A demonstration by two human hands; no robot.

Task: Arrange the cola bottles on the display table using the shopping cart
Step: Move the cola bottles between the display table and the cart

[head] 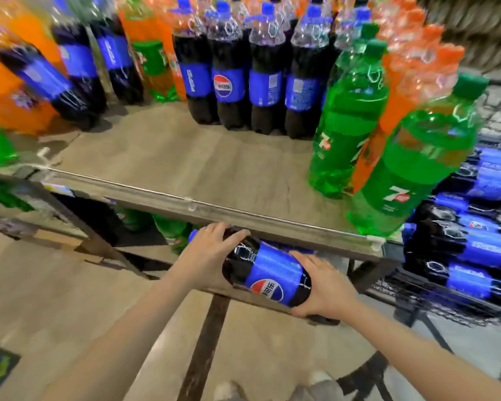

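Two hands gripping one cola bottle (268,274), held sideways below worktop (185,157) edge: left hand (206,253) round neck end, right hand (327,287) round base. Standing cola bottles (252,82) at 12 o'clock; shopping cart (475,247) at 3 o'clock.

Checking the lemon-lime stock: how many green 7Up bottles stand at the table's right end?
2: one 7Up bottle farther back, another 7Up bottle at the front corner. Others may hide behind.

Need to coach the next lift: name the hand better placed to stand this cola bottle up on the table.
Probably left: the left hand grips the cola bottle at its neck end, nearest the table edge; the right hand holds its base.
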